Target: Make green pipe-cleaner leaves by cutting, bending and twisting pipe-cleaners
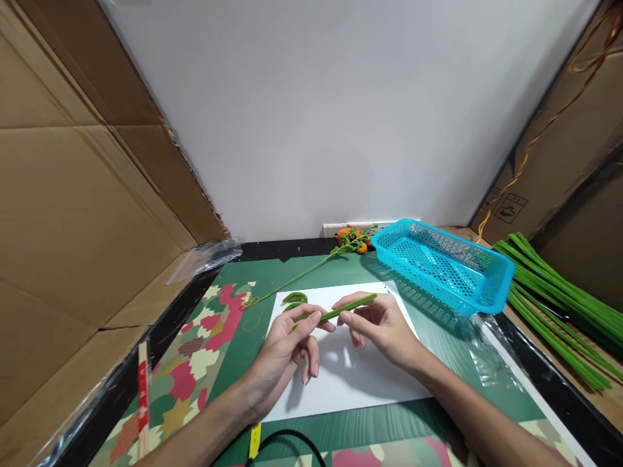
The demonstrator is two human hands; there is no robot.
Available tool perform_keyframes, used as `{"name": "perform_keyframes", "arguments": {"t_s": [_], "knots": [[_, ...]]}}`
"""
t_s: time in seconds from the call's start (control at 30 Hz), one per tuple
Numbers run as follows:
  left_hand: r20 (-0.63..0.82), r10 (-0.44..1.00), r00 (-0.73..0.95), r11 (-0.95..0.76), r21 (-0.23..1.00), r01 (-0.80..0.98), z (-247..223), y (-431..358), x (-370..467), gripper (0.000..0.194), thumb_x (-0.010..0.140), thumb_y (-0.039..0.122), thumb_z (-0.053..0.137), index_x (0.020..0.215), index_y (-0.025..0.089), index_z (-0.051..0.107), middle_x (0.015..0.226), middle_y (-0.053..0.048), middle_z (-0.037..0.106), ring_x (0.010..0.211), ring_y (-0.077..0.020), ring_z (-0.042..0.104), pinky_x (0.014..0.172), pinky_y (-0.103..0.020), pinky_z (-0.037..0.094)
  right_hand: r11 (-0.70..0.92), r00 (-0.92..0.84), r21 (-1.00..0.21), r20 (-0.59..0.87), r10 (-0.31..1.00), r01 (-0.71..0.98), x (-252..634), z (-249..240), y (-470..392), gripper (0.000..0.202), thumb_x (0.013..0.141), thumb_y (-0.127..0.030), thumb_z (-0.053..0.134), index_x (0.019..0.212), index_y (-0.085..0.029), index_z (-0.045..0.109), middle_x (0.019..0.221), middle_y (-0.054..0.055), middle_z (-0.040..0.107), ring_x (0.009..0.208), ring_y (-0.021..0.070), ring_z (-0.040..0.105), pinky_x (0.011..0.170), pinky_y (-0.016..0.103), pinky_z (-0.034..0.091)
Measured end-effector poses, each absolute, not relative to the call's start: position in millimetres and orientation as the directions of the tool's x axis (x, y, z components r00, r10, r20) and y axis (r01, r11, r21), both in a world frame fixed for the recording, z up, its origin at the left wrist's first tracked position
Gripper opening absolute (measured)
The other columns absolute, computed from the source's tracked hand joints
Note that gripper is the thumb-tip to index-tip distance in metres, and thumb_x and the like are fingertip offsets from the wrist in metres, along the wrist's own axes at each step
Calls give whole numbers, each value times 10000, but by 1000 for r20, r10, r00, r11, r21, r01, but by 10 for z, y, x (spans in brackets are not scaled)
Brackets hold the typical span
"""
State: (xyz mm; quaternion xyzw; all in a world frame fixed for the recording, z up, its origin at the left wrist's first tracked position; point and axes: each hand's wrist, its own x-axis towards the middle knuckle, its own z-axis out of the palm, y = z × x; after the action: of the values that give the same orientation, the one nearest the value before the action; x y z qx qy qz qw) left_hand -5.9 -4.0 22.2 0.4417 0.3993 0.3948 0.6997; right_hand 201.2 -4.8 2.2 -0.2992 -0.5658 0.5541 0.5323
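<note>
A fuzzy green stem (351,306) is held slightly tilted above a white sheet (341,383), its right end higher. My left hand (292,340) pinches its left part between thumb and fingertips, with the other fingers loosely curled. Farther along the stem, my right hand (382,324) has its thumb and index finger closed on it. Curved green pieces (294,298) lie at the sheet's upper left edge, partly hidden behind my left hand.
Behind the sheet lies a long-stemmed orange flower (361,246). A blue perforated basket (442,266) stands at the back right, beside many green stems (564,305). Plastic bags, a red-and-white strip (143,395) and a black cable (292,433) lie around; cardboard stands at both sides.
</note>
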Motion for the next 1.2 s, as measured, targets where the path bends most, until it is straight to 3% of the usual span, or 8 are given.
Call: {"name": "perform_keyframes", "arguments": {"t_s": [0.13,0.3,0.5,0.67,1.2], "knots": [[-204,914,351,300,922,-247,191,-29,-50,320,898,443,807,1002,182,654,893,17,683,350,-16,517,282,-124,356,222,-272,-958,265,925,-180,1997,31,-61,204,909,-367,794,1001,-186,813,846,30,725,527,80,591,489,209,479],[-186,932,311,267,933,-241,177,-10,-72,276,883,376,845,946,167,676,812,47,645,370,42,424,339,-80,267,236,-206,-956,270,941,-175,2010,55,-85,441,829,-313,867,1252,-263,754,953,26,723,573,89,617,485,204,510],[-173,935,308,235,956,-177,159,-5,-87,265,901,387,824,934,160,691,832,32,642,384,30,417,339,-104,247,306,-179,-945,322,930,-112,1999,62,-93,83,908,-265,763,949,-211,811,907,38,754,611,105,629,524,217,522],[-182,936,301,247,950,-193,130,0,-74,324,913,469,791,920,166,677,790,35,625,366,14,409,321,-117,268,379,-174,-925,378,909,-31,1991,79,-125,70,904,-223,741,927,-210,806,885,36,771,763,158,702,634,252,548],[-209,898,387,266,959,-101,161,21,-62,301,875,423,838,943,171,686,784,15,659,394,-16,468,315,-107,346,531,-228,-837,495,838,134,2030,101,-155,140,921,-141,672,954,-200,794,876,39,775,719,150,691,555,229,520]]}}
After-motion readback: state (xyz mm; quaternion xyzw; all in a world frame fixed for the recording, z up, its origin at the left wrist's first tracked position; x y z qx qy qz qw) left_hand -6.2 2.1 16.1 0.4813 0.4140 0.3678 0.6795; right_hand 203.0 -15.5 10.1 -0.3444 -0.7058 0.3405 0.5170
